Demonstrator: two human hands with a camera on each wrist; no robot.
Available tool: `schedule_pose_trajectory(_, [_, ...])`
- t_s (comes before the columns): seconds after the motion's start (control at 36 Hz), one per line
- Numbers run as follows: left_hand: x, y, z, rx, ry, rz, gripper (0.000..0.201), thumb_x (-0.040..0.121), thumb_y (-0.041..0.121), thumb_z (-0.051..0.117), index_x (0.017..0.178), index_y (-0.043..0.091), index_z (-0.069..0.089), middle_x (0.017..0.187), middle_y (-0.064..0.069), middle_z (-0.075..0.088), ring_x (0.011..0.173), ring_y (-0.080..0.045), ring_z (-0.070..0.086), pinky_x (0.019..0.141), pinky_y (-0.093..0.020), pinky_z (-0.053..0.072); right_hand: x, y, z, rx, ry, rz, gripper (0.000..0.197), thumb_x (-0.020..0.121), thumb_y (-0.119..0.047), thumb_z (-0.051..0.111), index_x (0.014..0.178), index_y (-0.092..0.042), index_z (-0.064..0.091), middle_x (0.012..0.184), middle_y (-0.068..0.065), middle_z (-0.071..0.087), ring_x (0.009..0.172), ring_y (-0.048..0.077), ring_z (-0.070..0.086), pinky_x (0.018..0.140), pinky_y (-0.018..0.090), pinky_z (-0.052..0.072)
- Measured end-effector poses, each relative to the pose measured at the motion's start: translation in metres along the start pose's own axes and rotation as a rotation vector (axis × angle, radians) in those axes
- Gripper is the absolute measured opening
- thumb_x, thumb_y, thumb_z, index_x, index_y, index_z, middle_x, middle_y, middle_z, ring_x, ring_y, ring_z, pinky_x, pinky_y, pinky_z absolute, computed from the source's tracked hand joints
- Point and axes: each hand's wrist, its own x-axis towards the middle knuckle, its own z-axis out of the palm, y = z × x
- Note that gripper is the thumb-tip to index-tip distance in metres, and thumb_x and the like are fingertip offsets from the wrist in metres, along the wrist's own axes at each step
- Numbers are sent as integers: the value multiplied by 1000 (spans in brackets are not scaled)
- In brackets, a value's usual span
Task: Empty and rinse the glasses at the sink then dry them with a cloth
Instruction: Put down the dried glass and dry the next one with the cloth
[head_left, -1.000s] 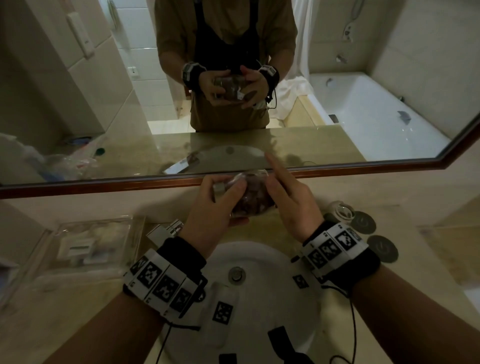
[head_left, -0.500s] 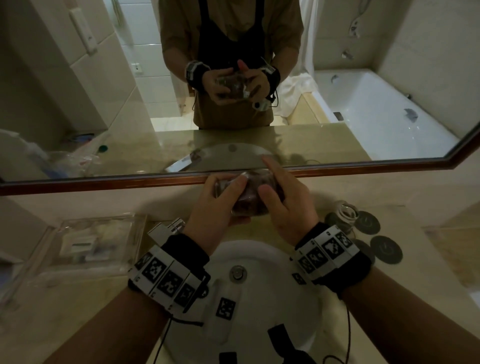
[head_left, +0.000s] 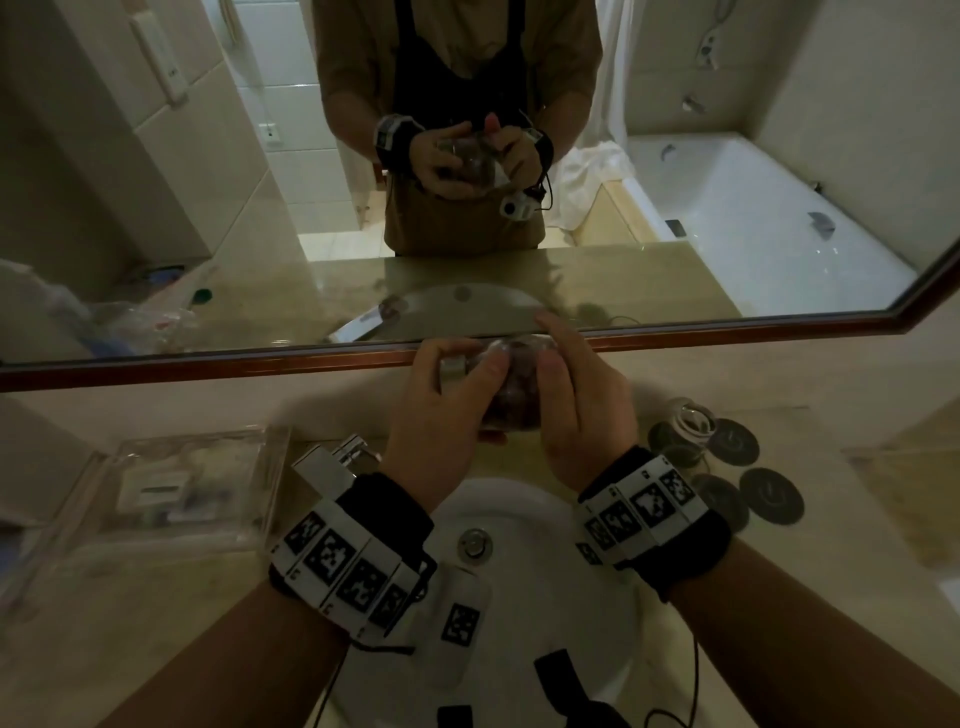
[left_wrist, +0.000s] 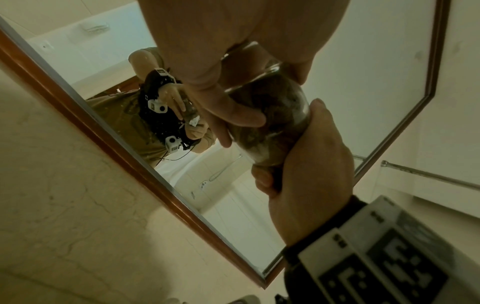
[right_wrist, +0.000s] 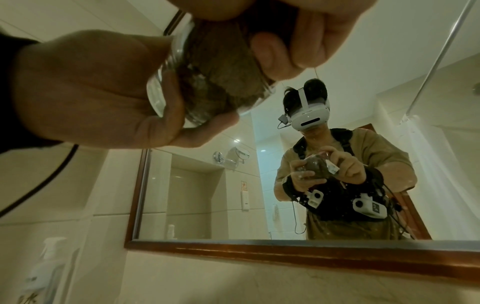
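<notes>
Both hands are raised above the white round sink basin (head_left: 519, 519) and meet on one clear drinking glass (head_left: 511, 389), which is held on its side in front of the wood-framed wall mirror (head_left: 208, 371). A brownish cloth wad (right_wrist: 221, 67) fills the inside of the glass. The left hand (head_left: 441, 421) wraps the base end, thumb on top and fingers curled beneath. The right hand (head_left: 582, 410) grasps the mouth end, thumb against the near wall, fingers folded over the far side; the right wrist view shows them clamped on cloth at the rim. Glass is clear of the counter, touching nothing but hands and cloth. A chrome tap (head_left: 337, 460) stands just left of the left wrist. A clear plastic tray (head_left: 208, 540) sits on the beige stone counter (head_left: 831, 597) at left. Dark round coasters (head_left: 771, 496) lie on the right, with a second glass (head_left: 688, 421) among them.
</notes>
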Motion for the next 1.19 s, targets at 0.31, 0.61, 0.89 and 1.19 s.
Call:
schedule_pose_trajectory(0.31, [3,-6,-6,259,-30,316,21,86,28,70,95,31,51,100,10,55,86,9,59,62,-13,52,0,5,6,276,90,53,48,89,-49,34,110,-15,61,93,1,68,83,14,65,70,36,56])
schedule_pose_trajectory(0.61, [2,2,-5,-277,-233,-397,58,81,54,51,127,20,58,110,-3,72,84,-19,73,64,-37,58,6,10,-1,50,126,-223,37,91,-32,42,105,-5,65,93,5,67,81,9,57,71,18,45])
schedule_pose_trajectory(0.89, [3,5,-5,-44,-160,70,30,74,30,65,102,25,55,101,1,63,83,-14,71,54,-26,57,6,10,-3,215,162,-200,44,91,-34,36,112,-4,60,93,-3,62,80,15,63,68,27,52])
schedule_pose_trajectory(1.19, [10,3,-8,21,-212,36,39,80,34,69,113,33,49,114,-1,62,93,-16,71,61,-29,58,15,10,-5,241,202,-149,47,90,-38,36,106,-5,64,83,-3,62,75,6,58,65,13,48])
